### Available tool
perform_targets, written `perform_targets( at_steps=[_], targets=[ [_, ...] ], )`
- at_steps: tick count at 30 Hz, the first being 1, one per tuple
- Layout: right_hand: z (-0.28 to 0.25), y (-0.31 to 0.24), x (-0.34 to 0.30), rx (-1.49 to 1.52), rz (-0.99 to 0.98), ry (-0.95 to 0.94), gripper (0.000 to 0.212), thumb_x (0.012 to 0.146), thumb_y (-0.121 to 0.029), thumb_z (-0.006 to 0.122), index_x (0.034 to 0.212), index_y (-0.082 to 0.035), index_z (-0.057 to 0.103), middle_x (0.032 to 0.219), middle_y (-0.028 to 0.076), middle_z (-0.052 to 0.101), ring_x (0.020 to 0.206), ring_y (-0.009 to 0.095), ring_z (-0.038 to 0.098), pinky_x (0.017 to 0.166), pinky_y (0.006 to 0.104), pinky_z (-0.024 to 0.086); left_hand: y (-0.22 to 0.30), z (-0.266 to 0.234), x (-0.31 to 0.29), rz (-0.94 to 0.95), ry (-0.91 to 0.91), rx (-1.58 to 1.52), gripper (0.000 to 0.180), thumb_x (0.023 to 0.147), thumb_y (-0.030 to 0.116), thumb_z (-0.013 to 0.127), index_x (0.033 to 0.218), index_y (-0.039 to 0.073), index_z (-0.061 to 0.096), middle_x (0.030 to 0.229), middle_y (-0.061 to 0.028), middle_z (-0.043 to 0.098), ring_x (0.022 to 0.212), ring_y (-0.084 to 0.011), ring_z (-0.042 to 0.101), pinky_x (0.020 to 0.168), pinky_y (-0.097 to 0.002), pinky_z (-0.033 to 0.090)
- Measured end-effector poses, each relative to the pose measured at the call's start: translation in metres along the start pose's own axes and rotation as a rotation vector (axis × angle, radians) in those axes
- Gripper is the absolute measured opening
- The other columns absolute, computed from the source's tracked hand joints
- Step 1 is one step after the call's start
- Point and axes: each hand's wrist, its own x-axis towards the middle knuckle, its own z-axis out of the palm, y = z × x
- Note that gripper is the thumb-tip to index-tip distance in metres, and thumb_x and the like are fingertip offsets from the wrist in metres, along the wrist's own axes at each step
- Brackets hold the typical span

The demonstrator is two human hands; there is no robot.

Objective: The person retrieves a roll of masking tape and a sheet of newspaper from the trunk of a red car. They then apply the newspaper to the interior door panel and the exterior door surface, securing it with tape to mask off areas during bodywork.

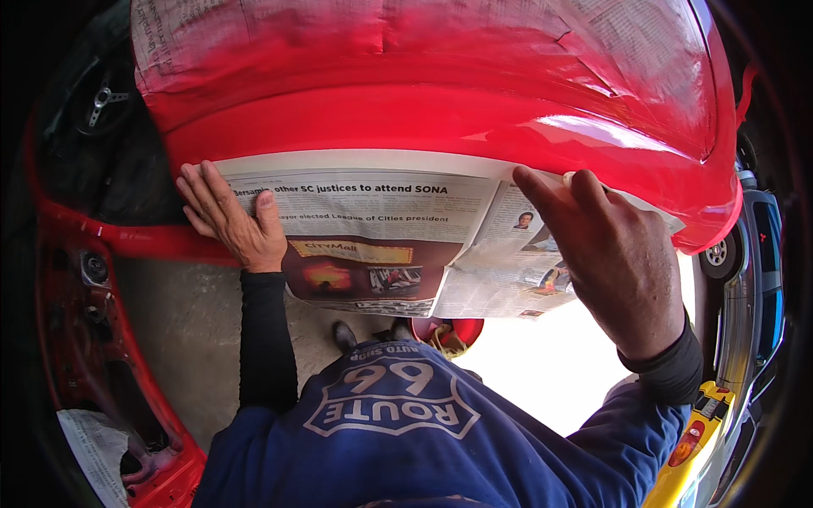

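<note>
A sheet of newspaper [373,203] hangs along the curved edge of a glossy red car body panel [356,118], with a pale strip running along its top. My left hand [233,216] lies flat on the sheet's upper left corner, fingers stretched and thumb apart. At the upper right, my right hand [622,262] touches the top edge with its index finger extended and apart from the other, bent fingers. A small pale spot shows beside that bent finger; I cannot make out what it is. The sheet drops in front of me, creased right of its middle.
More newspaper, sprayed red, covers the panel [254,42] farther up. A red car door [127,364] stands open on the left, near a steering wheel [104,97]. Below the sheet sits a red bucket [470,328]. Silver [745,296] and yellow [694,440] vehicles stand right.
</note>
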Motion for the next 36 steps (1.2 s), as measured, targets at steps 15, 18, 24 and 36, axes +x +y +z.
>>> perform_targets(
  at_steps=[15,18,24,36],
  targets=[
    [0.013,-0.014,0.019,-0.041,0.037,-0.028,0.055,0.085,0.001,0.062,0.137,-0.015,0.055,0.087,0.006,0.055,0.063,0.018,0.062,0.052,0.0334,0.049,-0.008,-0.007,0.003,0.010,-0.061,-0.014,0.084,0.098,0.066,0.033,0.159,0.009,0.022,0.165,-0.0197,0.015,0.152,-0.0425,0.009,0.115,-0.0648,0.005],
    [0.012,-0.013,0.018,-0.058,0.007,0.023,0.043,0.092,-0.009,0.061,0.134,-0.011,0.058,0.084,0.008,0.056,0.060,0.017,0.062,0.049,0.0304,0.048,0.011,-0.020,0.009,0.111,-0.110,-0.039,0.085,0.098,0.067,0.034,0.159,0.009,0.022,0.165,-0.0210,0.014,0.151,-0.0446,0.007,0.115,-0.0655,0.003],
    [0.014,0.006,0.006,-0.075,0.055,-0.055,0.043,0.089,-0.015,0.067,0.132,-0.011,0.057,0.093,0.009,0.058,0.063,0.018,0.063,0.051,0.0315,0.049,0.152,-0.009,0.013,0.569,-0.477,-0.156,0.082,0.098,0.064,0.037,0.159,0.011,0.021,0.166,-0.0098,0.016,0.154,-0.0283,0.012,0.119,-0.0615,-0.001],
    [0.081,0.223,-0.233,0.125,0.336,0.095,0.016,0.095,-0.023,0.067,0.093,-0.007,0.064,0.093,0.014,0.074,0.078,0.027,0.072,0.074,0.0379,0.056,0.284,0.026,0.000,0.716,-0.482,-0.138,0.086,0.096,0.050,0.054,0.157,0.001,0.019,0.165,-0.0161,0.016,0.153,-0.0313,0.013,0.121,-0.0567,0.004]
  ],
)
